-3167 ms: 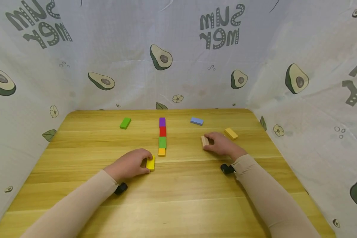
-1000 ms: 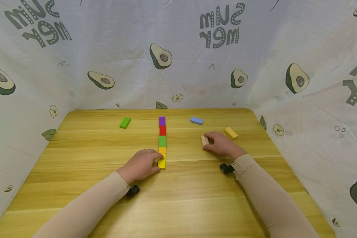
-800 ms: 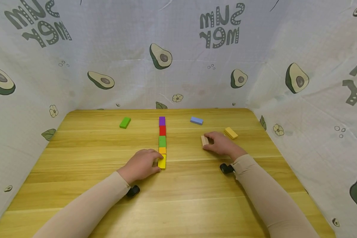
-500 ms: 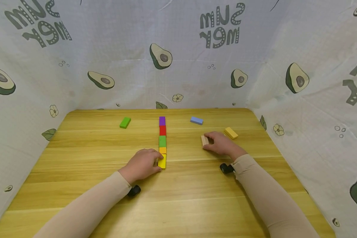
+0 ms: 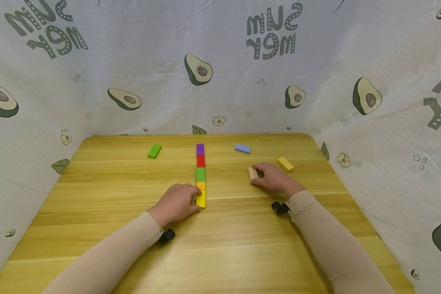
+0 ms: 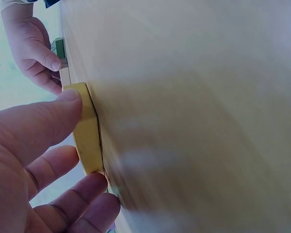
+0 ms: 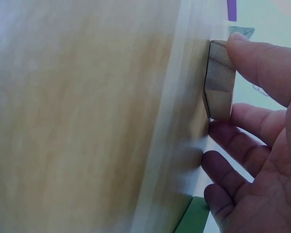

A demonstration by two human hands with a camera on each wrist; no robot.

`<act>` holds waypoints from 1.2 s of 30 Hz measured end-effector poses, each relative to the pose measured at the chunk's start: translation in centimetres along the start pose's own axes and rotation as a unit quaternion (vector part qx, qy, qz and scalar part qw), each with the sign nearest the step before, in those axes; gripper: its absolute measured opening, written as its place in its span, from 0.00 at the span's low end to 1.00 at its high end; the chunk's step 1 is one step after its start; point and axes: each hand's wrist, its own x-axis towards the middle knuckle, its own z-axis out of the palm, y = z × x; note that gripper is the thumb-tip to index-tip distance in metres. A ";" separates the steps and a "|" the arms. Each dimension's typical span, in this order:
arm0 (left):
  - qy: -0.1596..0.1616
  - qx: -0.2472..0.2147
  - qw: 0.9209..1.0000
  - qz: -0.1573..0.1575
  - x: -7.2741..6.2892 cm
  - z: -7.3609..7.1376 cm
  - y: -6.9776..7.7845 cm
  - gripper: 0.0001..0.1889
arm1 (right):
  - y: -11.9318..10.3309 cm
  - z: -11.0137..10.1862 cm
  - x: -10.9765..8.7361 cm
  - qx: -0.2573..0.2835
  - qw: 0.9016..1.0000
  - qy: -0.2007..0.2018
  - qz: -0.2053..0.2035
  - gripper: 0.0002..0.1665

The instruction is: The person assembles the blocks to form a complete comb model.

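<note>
My left hand pinches a yellow block between thumb and fingers; it lies on the table at the near end of a straight row. Beyond it in that row come an orange block, a green block, a red block and a purple block. To the right, my right hand holds a plain wooden block by its ends, down at the tabletop. In the right wrist view, the thumb is on one end of this wooden block and fingertips are at the other.
A loose green block lies at the back left of the wooden table. At the back right is a blue block, and a light yellow block sits just beyond my right hand. A patterned cloth hangs behind.
My left hand has carried the yellow block rightward to the near end of the row, against the orange block, then nudged it slightly right. The right hand has stayed in place with the wooden block.
</note>
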 end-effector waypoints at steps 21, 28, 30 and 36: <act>0.000 -0.013 1.000 -0.015 -0.1 -0.1 0.3 0.25 | 0.0 0.0 0.0 -0.003 1.000 -0.001 -0.001 0.41; 0.000 -0.014 1.000 -0.016 -0.1 -0.1 0.4 0.25 | 0.1 0.0 0.0 -0.008 1.000 0.000 0.001 0.42; -0.003 -0.014 1.000 -0.017 -0.1 -0.2 0.4 0.26 | 0.1 0.0 0.0 -0.008 1.000 -0.001 0.001 0.42; -0.005 -0.017 1.000 -0.019 -0.1 -0.2 0.2 0.26 | 0.0 0.1 0.0 -0.007 1.000 0.002 0.002 0.41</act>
